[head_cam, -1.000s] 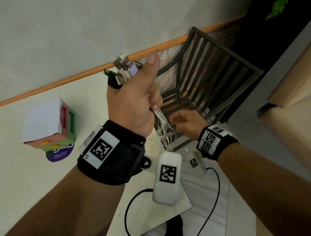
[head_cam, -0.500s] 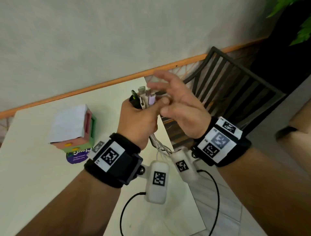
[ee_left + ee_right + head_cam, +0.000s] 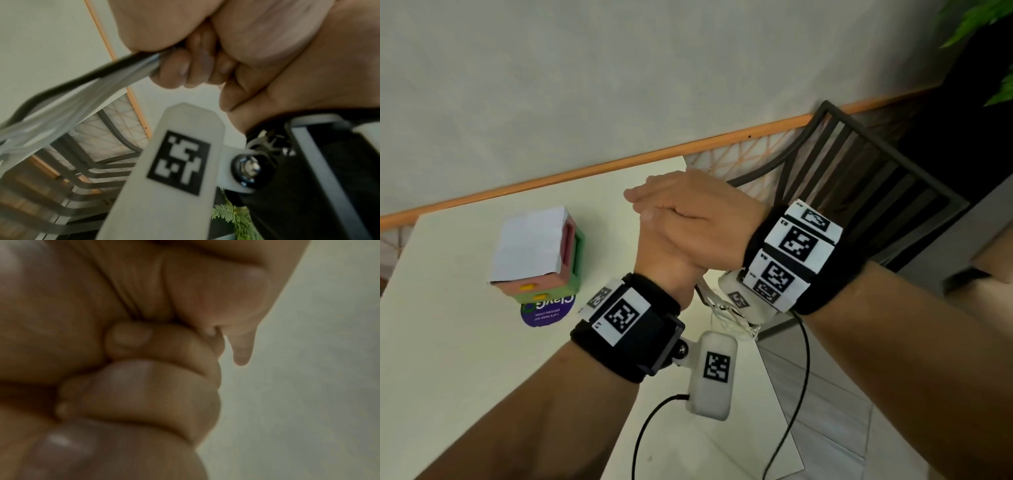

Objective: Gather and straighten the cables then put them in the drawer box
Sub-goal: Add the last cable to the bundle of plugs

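My left hand is a fist above the table's right edge, gripping a bundle of white and black cables. In the left wrist view its curled fingers wrap the blurred bundle of cables, which runs off to the lower left. My right hand lies flat across the top of that fist, fingers straight and pointing left, hiding the plug ends. White cable loops hang below both wrists. The right wrist view shows only the left hand's curled fingers close up. The pink and green drawer box, white paper on top, stands on the table to the left.
The cream table ends just right of my hands, with tiled floor beyond. A dark slatted chair stands to the right against the wall. A purple round label lies in front of the box. Green plant leaves show at top right.
My right hand rose from the hanging cables beside the table and came down flat over the plug ends. The left fist sank lower, and the plugs are now covered.
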Available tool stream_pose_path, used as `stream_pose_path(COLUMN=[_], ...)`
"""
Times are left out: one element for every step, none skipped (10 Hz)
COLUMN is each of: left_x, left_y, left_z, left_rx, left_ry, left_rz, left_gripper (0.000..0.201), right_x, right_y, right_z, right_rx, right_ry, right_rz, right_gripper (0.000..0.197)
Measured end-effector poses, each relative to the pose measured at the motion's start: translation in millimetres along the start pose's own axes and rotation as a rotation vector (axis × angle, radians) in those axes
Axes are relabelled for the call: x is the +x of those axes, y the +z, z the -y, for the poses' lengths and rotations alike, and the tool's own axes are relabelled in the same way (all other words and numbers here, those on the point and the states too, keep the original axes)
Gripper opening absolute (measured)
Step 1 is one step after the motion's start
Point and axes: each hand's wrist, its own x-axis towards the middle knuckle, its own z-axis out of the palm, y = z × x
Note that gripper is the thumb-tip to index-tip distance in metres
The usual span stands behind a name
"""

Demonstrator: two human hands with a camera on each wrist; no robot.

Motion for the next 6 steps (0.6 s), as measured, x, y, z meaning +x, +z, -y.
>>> stream_pose_path(left_x=[-3.1,2.6,7.2,6.0,-1.5,-6.8], left_y=[-8.1,-14.6,-12.7,-3.5,4.5,7.7], left_z=[-12.9,-12.9,-22.4,-25.7,-32.7,-42.8], left_rx=[-0.055,-0.083,-0.048,-0.020,0.014,0.010], left_ry=[-0.305,-0.409,-0.329,-0.288,-0.279,-0.297], left_rz=[-0.079,-0.099,-0.024,0.033,0.104,0.127], left_gripper=[0.014,0.023,0.046,0.042,0.029,0.028], right_x=[-12.3,-21.5,-28.9,-32.1,-34.1,-36.9], right_y=[3.4,12.9,33.8,40.8,58.7,67.6], right_z=[-7.3,-20.7,-29.1,-31.2,-50.9,-60.6], right_rx=[0.527,1.058,1.017,0.594,0.200,0.218], right_ry=[-0.023,0.067,0.126,0.156,0.303,0.309], right_rz=[-0.088,-0.082,-0.079,-0.124,-0.229,-0.313], right_gripper=[0.063,0.080,0.040,0.008,0.019,0.020])
